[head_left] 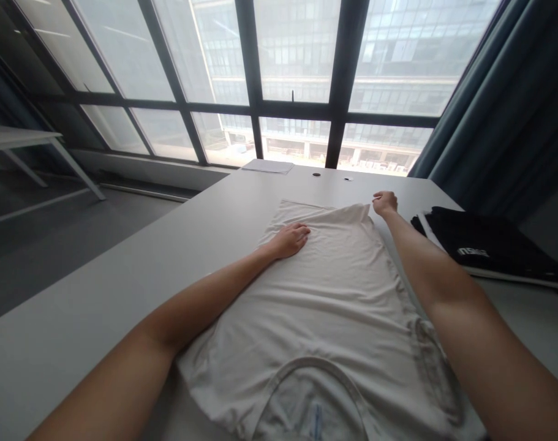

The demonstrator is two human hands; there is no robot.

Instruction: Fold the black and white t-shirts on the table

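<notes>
A white T-shirt [324,300] lies spread along the grey table [122,288], collar toward me and hem at the far end. My left hand [291,238] rests palm down on the shirt's far left part, fingers stretched flat. My right hand [385,203] is closed in a pinch on the shirt's far right hem corner, which is lifted slightly off the table.
A stack of folded black garments [485,245] with a white edge lies to the right on the table. A sheet of paper [267,166] and two small round fittings [316,174] sit near the far edge by the window. Another table [21,139] stands at left.
</notes>
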